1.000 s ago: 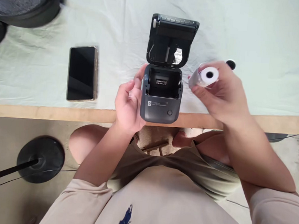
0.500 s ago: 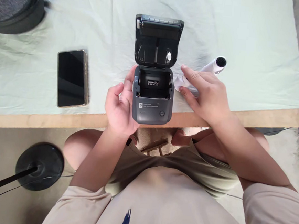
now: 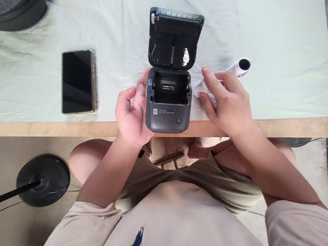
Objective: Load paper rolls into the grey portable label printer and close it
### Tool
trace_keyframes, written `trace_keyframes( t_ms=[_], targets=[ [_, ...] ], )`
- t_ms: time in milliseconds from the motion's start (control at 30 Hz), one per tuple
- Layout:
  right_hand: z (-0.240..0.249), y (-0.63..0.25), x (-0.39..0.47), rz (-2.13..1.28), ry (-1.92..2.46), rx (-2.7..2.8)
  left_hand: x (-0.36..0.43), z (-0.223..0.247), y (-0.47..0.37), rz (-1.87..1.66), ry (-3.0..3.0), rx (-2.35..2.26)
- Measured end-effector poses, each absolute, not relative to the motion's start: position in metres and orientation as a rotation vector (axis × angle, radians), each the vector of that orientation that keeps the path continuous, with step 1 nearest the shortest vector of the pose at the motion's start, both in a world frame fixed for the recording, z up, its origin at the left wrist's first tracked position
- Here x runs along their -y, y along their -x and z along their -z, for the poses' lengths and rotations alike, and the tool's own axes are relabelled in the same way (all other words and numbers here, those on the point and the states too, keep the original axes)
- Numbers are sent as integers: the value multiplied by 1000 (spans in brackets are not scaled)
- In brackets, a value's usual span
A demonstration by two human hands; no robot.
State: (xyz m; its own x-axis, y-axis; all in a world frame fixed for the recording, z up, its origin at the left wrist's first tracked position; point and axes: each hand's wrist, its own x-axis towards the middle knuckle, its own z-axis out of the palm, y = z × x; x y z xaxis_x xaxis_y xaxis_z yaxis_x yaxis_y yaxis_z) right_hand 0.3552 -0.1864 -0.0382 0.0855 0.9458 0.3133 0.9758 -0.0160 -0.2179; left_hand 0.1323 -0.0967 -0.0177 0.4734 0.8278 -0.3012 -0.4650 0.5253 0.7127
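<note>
A dark grey printer-like device (image 3: 167, 117) stands with its lid (image 3: 174, 38) raised and its inner compartment bare, at the table's near edge. My left hand (image 3: 133, 115) supports it from the left side, partly beneath, thumb apart from the device. To the right, my right hand (image 3: 228, 99) rests over a white device with a round dark end (image 3: 244, 64); its fingers are spread and bent, the thumb and index finger apart. Part of the white device is hidden under this hand, and no firm grip on it shows.
A black phone (image 3: 78, 82) lies on the pale cloth (image 3: 125, 33) at the left. A round black case (image 3: 17, 3) is in the top left corner. The wooden table edge (image 3: 288, 127) runs across. Below left is a black round stand base (image 3: 44, 180).
The view has shifted slightly, so the table things appear a little higher. My right hand's fingers have moved slightly over the white device. The small indicator on the grey device looks different.
</note>
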Motion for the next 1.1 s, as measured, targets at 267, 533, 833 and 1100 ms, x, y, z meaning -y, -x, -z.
trace_keyframes(
  t_ms=[267,533,833,1100],
  targets=[
    [32,-351,186,110,2013,1894,95,20,-132,-844,-612,-691],
    [26,-342,180,-55,2017,1777,98,13,-135,-860,-552,-699],
    [-13,-375,196,262,1817,1569,98,11,-134,-830,-535,-705],
    [30,-427,180,-316,2073,1498,98,14,-134,-859,-560,-698]
  ],
)
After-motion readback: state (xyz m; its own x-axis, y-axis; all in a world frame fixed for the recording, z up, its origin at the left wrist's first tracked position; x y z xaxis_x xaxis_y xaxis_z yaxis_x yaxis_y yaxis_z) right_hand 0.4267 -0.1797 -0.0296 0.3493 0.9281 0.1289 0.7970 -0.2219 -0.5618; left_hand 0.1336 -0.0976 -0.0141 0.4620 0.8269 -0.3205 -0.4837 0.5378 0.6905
